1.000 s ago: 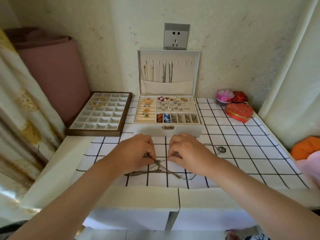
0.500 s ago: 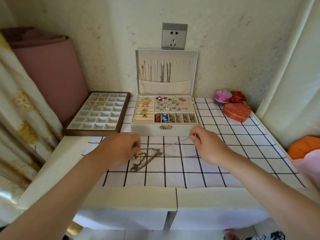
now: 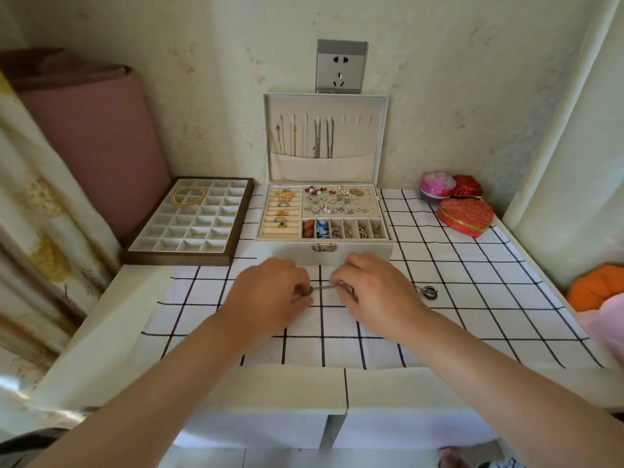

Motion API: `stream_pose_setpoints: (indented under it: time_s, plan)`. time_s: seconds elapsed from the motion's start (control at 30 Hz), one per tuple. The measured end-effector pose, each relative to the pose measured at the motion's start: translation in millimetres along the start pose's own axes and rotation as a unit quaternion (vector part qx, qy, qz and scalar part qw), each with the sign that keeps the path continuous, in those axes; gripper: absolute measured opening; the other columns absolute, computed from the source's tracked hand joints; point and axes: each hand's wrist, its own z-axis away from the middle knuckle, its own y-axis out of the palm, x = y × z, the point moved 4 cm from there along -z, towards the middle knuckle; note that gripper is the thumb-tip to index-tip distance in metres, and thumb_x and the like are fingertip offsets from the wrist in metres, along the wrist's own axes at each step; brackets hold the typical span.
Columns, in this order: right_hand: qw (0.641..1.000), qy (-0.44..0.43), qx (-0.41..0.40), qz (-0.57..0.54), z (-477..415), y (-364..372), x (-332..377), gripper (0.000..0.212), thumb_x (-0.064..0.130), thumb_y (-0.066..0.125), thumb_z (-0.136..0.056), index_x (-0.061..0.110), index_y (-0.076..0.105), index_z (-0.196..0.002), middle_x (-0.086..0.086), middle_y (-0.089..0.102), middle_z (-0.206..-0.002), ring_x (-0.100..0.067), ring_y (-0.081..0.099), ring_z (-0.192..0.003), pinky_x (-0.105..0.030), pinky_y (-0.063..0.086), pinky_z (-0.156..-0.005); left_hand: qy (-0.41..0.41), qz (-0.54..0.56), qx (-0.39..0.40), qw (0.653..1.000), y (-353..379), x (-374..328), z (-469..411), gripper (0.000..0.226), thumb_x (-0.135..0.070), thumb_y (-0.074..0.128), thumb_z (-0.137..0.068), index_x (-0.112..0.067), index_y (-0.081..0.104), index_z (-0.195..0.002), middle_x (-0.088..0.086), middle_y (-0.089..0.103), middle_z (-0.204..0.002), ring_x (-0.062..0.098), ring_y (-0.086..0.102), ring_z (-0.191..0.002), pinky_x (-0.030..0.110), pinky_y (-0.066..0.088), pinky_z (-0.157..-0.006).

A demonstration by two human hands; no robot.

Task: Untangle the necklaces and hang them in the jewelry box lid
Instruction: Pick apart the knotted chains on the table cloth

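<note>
**Necklace chain** (image 3: 323, 288): a thin, silvery strand. Only a short, nearly level span shows, stretched between the two hands, and the rest is hidden under the fingers. It sits over the checked cloth (image 3: 479, 298), just in front of the jewelry box (image 3: 354, 253); whether it touches the cloth cannot be told.

**Left hand** (image 3: 270, 293) and **right hand** (image 3: 376, 292): both are knuckles-up with fingers curled, each pinching one end of the visible span. They are close together but apart.

**Ring-shaped metal piece** (image 3: 429, 292): lies on the cloth just right of the right hand. Whether it joins the held chain cannot be told.

**Jewelry box:** white and open, with a metal latch on its front wall. Rings sit in rolls at left, earrings and charms at right, and small compartments run along the front.

**Lid** (image 3: 378, 136): stands upright against the wall. Several gold and silver necklaces (image 3: 317, 138) hang from its left and middle slots into a pocket.

**Compartment tray** (image 3: 189, 231): left of the box, with gold bangles (image 3: 188, 196) near its far left corner.

**Heart-shaped red box** (image 3: 466, 216) and **pink round box** (image 3: 437, 185): at the far right of the bench (image 3: 111, 315).

**Wall socket** (image 3: 341, 67): directly above the lid.
</note>
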Motion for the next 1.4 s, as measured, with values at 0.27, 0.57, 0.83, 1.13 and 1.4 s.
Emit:
stream_pose_setpoints:
  time_s: [0.27, 0.57, 0.83, 1.13, 1.4]
  plan:
    - [0.998, -0.017, 0.043, -0.042, -13, 15, -2, 0.004, 0.019, 0.076, -0.086, 0.017, 0.078, -0.084, 0.002, 0.064, -0.082, -0.021, 0.058, -0.081, -0.040, 0.051, -0.074, -0.081, 0.020, 0.008, 0.996, 1, 12, 3, 0.013, -0.041, 0.061, -0.094, -0.038, 0.068, -0.105, -0.014, 0.067, -0.098, 0.006, 0.057, -0.090, 0.021, 0.042, -0.069]
    - [0.965, 0.073, 0.206, -0.146, -13, 3, -5, 0.006, 0.022, 0.063, -0.088, 0.024, 0.068, -0.085, 0.014, 0.060, -0.086, -0.001, 0.056, -0.081, -0.020, 0.048, -0.074, -0.096, 0.017, 0.104, 0.990, -6, 28, 14, 0.036, -0.050, 0.071, -0.081, -0.045, 0.057, -0.114, -0.018, 0.060, -0.107, 0.005, 0.053, -0.099, 0.026, 0.047, -0.079]
    - [0.938, 0.117, 0.302, -0.122, -8, 3, -4, 0.008, 0.024, 0.066, -0.078, 0.030, 0.071, -0.080, 0.014, 0.066, -0.085, -0.004, 0.062, -0.080, -0.033, 0.058, -0.076, -0.072, 0.008, 0.163, 0.984, -7, 32, 18, 0.074, -0.068, 0.074, -0.066, -0.048, 0.044, -0.130, -0.018, 0.050, -0.113, 0.007, 0.045, -0.111, 0.027, 0.042, -0.079]
    - [0.965, 0.091, 0.189, -0.155, -13, 9, 6, 0.014, 0.039, 0.076, -0.083, 0.031, 0.079, -0.094, 0.016, 0.061, -0.087, -0.002, 0.058, -0.083, -0.023, 0.050, -0.074, 0.040, 0.129, 0.041, 0.990, 17, 14, 3, 0.020, -0.038, 0.069, -0.090, -0.041, 0.073, -0.109, -0.018, 0.055, -0.100, 0.003, 0.042, -0.096, 0.024, 0.041, -0.082]
    - [0.966, 0.085, 0.176, -0.169, -12, 13, 9, 0.011, 0.024, 0.063, -0.096, 0.026, 0.068, -0.087, 0.016, 0.056, -0.083, 0.002, 0.053, -0.078, -0.011, 0.039, -0.069, -0.046, 0.242, 0.037, 0.968, 11, 12, 3, 0.015, -0.025, 0.055, -0.099, -0.033, 0.062, -0.088, -0.016, 0.063, -0.089, 0.001, 0.055, -0.087, 0.013, 0.039, -0.072]
